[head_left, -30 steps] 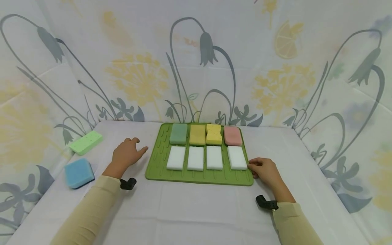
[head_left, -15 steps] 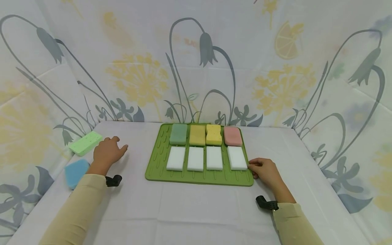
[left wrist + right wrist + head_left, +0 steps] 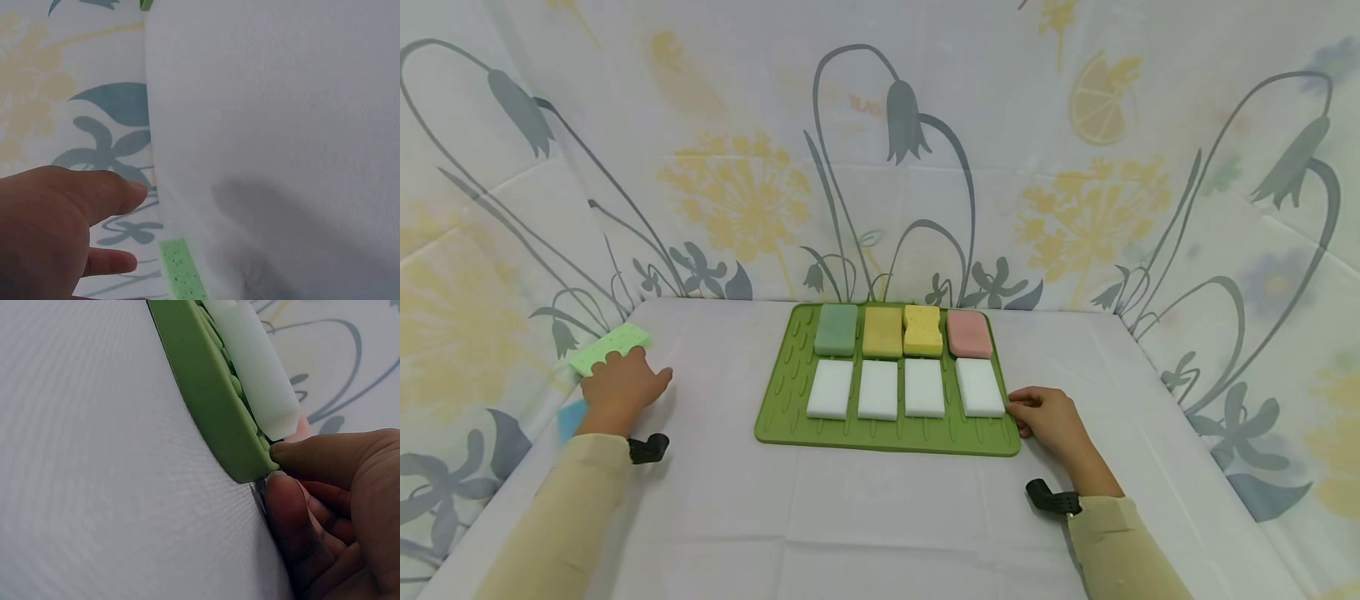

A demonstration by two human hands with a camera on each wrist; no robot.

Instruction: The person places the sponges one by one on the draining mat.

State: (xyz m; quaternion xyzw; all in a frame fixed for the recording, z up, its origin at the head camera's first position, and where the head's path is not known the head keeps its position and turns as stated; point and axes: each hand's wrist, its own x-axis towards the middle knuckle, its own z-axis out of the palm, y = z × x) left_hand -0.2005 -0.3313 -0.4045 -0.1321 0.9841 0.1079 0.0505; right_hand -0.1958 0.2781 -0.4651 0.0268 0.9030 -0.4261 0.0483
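On the left, my left hand [image 3: 621,383] hovers at the near side of a light green sponge [image 3: 612,345], fingers spread. In the left wrist view, thumb and fingers reach out beside that pitted sponge [image 3: 182,269], nothing between them. A blue sponge [image 3: 571,421] peeks out from behind this hand, mostly hidden. My right hand [image 3: 1051,421] pinches the near right corner of a ridged green mat [image 3: 778,408]; the right wrist view has thumb and forefinger at the mat's rim [image 3: 206,406], close under a white sponge [image 3: 259,369].
Several white sponges [image 3: 878,390] lie in the mat's near row. Behind them are a teal sponge [image 3: 836,330], an ochre one [image 3: 882,332], a yellow notched sponge [image 3: 922,331] and a pink sponge [image 3: 969,334]. Patterned cloth walls [image 3: 880,167] enclose the white-covered table [image 3: 880,525].
My left hand has moved left, away from the mat, to the light green sponge, and now covers much of the blue one. The right hand keeps its place at the mat's corner.
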